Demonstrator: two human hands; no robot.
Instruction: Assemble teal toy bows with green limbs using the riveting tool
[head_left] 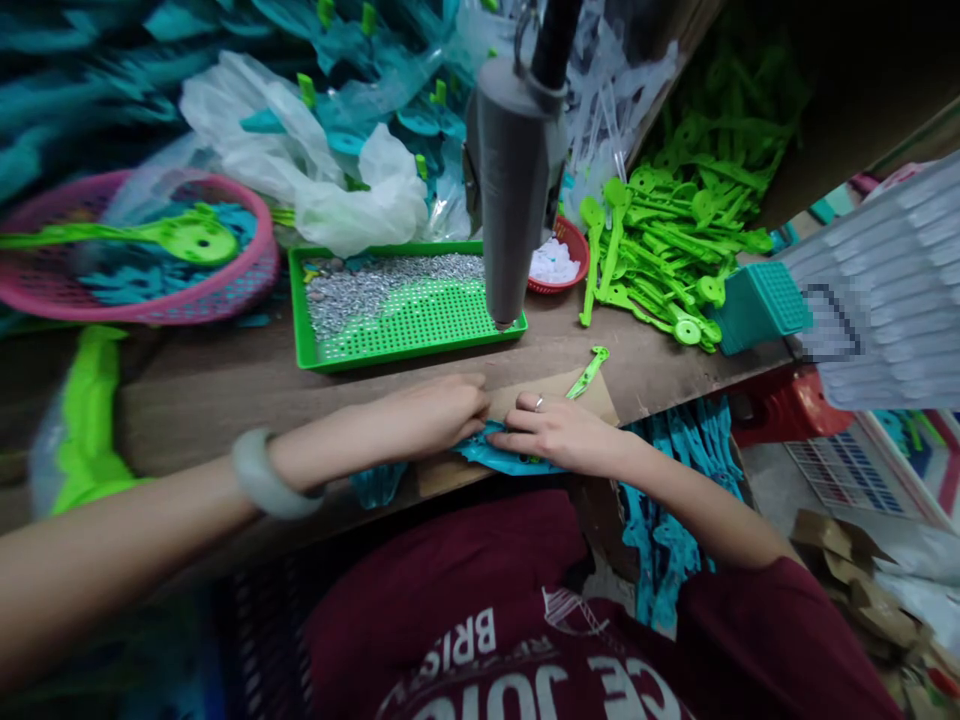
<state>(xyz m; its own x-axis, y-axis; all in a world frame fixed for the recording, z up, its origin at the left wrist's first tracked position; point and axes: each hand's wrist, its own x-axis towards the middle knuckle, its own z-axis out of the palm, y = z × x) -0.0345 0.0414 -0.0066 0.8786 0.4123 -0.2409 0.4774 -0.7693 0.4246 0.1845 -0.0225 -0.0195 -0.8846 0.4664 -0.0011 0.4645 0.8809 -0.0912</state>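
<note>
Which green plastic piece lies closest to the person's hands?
The single green piece lying alone on the table just beyond the right hand; the others sit heaped in the pile farther right.

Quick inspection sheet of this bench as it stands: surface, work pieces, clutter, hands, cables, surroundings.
Surface: brown wooden bench, crowded along the back.
Job's things: teal plastic piece at the bench's near edge under both hands; a cardboard sheet lies beneath it.
Clutter: green tray of small silver parts; pink basket holding a green part; red bowl of white bits; heap of green parts; one loose green part; plastic bags.
Hands: left hand and right hand both pressed on the teal piece; grip unclear.
Cables: nothing seen.
Surroundings: grey tool hanging over the tray; teal parts piled beside the lap.
</note>
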